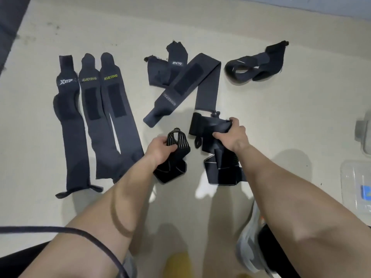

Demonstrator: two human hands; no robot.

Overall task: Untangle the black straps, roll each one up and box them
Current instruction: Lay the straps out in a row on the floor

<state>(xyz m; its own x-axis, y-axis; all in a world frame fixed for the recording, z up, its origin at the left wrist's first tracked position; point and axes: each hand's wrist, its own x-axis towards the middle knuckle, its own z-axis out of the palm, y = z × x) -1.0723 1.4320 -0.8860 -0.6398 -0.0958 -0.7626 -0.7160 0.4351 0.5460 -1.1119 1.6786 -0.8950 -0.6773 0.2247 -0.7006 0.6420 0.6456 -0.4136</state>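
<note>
1. Pale scuffed floor (261, 109) under everything, seen from above.
2. L hand (160, 149): fingers curled tight round a striped strap (177, 157), bunched up, its tail folded below the wrist.
3. R hand (233, 135): thumb + fingers clamp the gathered top of a plain black strap (208, 125); the rest hangs crumpled under the wrist. Gap btwn the two bundles, so they look already separated.
4. Step in hand, prob. untangling: find a free end first, shake the folds loose rather than pull hard, watch the Velcro patch doesn't re-snag, then lay it flat.
5. Further out, left: XTEP strap (68, 121) and two XUEYING straps (90, 109), flat, side by side, touching; good row to extend.
6. Beyond the hands: long grey strap (206, 91) folded over smaller ones; curled strap (255, 65) far right, apart.
7. Clear plastic box (357, 189) at right edge, well apart; nothing rolled or boxed yet.
</note>
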